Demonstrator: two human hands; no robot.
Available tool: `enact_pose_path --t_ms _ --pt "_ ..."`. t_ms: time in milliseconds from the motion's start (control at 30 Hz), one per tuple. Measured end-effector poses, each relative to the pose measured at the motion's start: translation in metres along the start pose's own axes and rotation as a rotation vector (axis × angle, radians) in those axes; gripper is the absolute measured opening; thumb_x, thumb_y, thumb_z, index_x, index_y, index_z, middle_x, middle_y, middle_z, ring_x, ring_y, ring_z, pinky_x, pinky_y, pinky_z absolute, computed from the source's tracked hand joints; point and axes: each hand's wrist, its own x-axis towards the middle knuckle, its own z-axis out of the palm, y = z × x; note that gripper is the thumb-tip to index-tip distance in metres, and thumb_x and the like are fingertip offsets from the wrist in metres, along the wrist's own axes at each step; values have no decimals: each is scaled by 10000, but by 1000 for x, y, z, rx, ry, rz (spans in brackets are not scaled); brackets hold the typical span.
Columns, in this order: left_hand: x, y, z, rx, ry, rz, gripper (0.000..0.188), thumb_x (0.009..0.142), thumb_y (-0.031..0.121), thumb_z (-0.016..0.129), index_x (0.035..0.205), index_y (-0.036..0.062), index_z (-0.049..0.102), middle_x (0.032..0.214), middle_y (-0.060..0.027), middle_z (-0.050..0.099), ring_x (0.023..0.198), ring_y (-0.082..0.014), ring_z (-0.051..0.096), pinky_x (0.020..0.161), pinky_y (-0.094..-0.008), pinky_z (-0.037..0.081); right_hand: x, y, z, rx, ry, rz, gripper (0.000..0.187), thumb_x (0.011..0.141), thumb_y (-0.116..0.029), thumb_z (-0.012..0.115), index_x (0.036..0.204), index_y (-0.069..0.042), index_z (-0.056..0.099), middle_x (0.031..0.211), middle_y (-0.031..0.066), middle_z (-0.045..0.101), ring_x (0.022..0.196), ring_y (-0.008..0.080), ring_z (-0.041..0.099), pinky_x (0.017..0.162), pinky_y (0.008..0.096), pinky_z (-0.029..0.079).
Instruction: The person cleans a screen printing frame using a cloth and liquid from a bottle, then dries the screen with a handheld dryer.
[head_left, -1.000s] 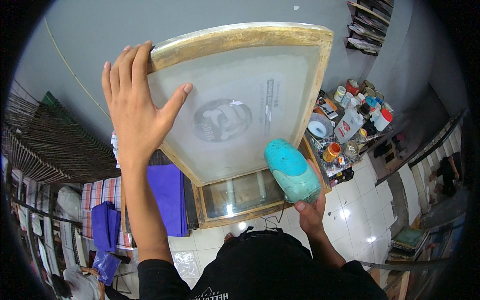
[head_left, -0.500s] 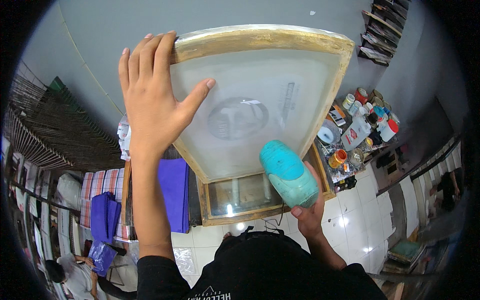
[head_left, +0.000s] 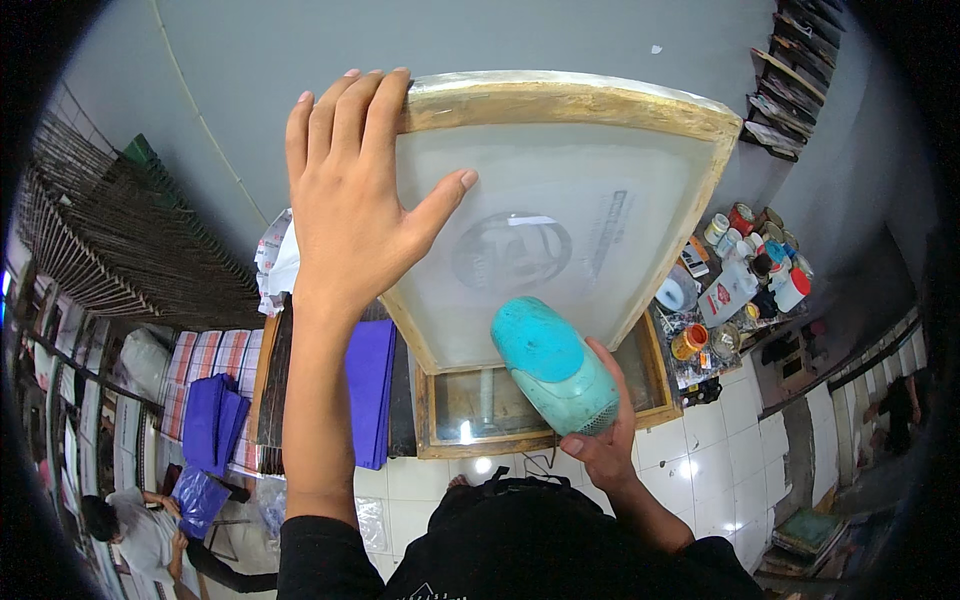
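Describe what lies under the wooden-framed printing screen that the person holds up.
Below the screen a glass-topped wooden table shows, beside purple fabric. The left hand grips the frame; the right hand holds a teal dryer. The screen hides the table's far part.

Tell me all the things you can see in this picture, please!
printing screen frame: one, pale wood with whitish mesh and a faint round design, held up in the middle
hair dryer: one, turquoise, in front of the frame's lower edge
glass-topped wooden box: one, brown, below the frame
folded purple cloth: one stack, left of the box; more purple pieces farther left
jars and bottles: many, mixed colours, crowded at right
white floor tiles: lower middle and right
another person: one, seated, bottom left
left hand: one, gripping the frame's upper left corner
right hand: one, holding the hair dryer
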Motion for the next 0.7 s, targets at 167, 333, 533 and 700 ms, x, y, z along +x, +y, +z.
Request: enact_pose_path --t_ms 167,333,533,700 --pt "-1 -4 2 5 37 36 698 777 436 701 1320 35 521 1271 -151 551 1277 -323 455 1131 -508 256 3 0 9 45 -36 18 1090 694 -265 835 1515 31 183 1455 179 371 1353 277 404 1130 429 333" --pt "1 -2 -2 -9 27 22 676 805 415 696 1351 61 513 1309 -154 553 1272 -316 475 1143 -493 256 7 2 8 61 -98 -34 1071 700 -131 838 1530 -1 174 1456 168 370 1345 273 407 1120 424 343" --pt "-1 -3 1 -23 39 23 668 806 408 695 1345 57 515 1303 -159 554 1256 -323 482 1134 -495 262 12 -1 13 43 -105 -47 1080 702 -177 843 1528 6 172 1447 175 375 1347 274 405 1118 426 343" --pt "-2 -3 3 -21 50 22 670 804 416 697 1340 54 520 1298 -158 557 1253 -323 484 1134 -495 261 14 -4 15 26 -92 -57 1089 705 -203 842 1526 16 160 1442 182 378 1345 279 409 1119 433 344"
